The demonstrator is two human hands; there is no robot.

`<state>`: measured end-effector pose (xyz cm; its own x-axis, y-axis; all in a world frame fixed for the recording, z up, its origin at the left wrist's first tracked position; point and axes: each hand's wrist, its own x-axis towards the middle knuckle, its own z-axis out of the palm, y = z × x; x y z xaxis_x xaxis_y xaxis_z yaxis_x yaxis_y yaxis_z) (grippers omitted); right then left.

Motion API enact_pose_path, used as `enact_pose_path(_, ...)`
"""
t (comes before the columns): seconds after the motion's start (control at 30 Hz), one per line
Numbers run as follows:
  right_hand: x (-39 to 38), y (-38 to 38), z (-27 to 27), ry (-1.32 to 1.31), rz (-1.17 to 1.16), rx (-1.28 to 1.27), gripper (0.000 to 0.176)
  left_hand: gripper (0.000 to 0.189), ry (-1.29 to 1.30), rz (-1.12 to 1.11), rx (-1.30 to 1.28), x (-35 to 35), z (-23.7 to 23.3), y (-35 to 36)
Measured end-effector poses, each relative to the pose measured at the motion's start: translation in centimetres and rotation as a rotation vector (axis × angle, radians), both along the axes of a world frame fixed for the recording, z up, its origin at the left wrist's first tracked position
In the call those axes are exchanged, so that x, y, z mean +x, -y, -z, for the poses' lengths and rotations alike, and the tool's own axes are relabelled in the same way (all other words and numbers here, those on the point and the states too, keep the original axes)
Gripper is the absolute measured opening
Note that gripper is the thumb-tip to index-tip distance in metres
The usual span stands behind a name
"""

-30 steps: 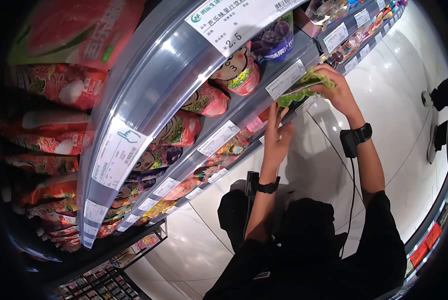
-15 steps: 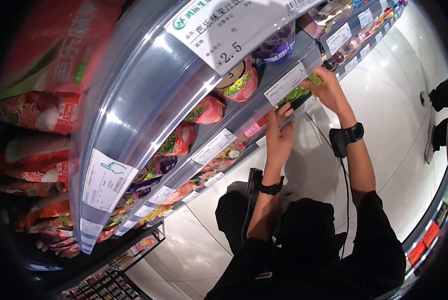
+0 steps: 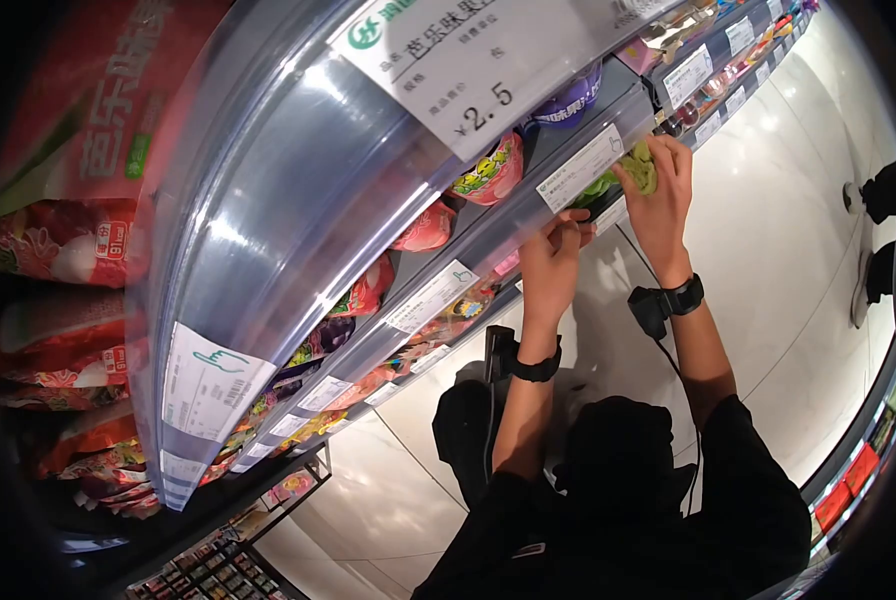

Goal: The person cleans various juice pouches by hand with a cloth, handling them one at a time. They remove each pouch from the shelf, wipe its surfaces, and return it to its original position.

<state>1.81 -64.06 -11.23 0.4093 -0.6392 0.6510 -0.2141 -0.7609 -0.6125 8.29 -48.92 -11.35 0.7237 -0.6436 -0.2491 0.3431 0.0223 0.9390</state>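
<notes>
My right hand (image 3: 660,190) grips a green packet (image 3: 640,172) at the front of a lower shelf, thumb and fingers closed on it. Part of the packet is behind the clear shelf strip. More green packaging (image 3: 598,188) shows through that strip, beside the price label. To its left, my left hand (image 3: 553,262) is at the same shelf edge with its fingers curled inward. Whatever lies in those fingers is hidden. Pink packaging (image 3: 508,263) sits just left of this hand.
Above, a shelf edge (image 3: 268,200) with a large price label (image 3: 468,75) juts toward me. Red pouches (image 3: 63,240) fill the left side. Another person's dark shoes and trousers (image 3: 880,190) are at the far right on the tiled floor (image 3: 768,250). Cables hang from both wrist straps.
My right hand has turned and drawn slightly down and outward, and more of the green packet shows. My left hand's fingers have curled in. The view has shifted slightly.
</notes>
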Motion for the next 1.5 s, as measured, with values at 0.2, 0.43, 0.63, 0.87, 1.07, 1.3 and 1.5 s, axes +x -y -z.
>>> enact_pose_path(0.2,0.1,-1.1,1.6,0.042,0.092,0.498,0.044,0.018,0.205,-0.038,0.128,-1.1,1.2,0.7)
enact_pose_path(0.43,0.6,-1.8,1.1,0.079,-0.088,0.527,0.034,0.017,0.232,-0.037,0.123,-1.6,0.0,0.7)
enact_pose_path(0.63,0.8,-0.9,1.9,-0.019,-0.116,0.359,0.036,0.022,0.233,-0.043,0.035,-1.2,1.0,1.1)
enact_pose_path(0.87,-3.1,-1.5,-0.5,-0.109,-0.003,0.365,0.026,0.028,0.144,-0.035,-0.003,-1.6,1.2,0.8)
enact_pose_path(1.07,-10.1,-1.3,0.1,-0.064,-0.035,0.658,0.02,0.045,0.168,-0.002,-0.139,-1.3,1.8,-0.5)
enact_pose_path(1.3,-16.3,-1.8,-1.8,-0.388,-0.261,0.839,0.023,0.059,0.085,0.13,-0.099,-0.3,-0.5,-4.4)
enact_pose_path(1.5,-17.8,-3.6,-7.7,-0.789,-0.538,0.881,0.028,0.036,0.282,0.183,0.116,-1.0,-11.2,-17.4)
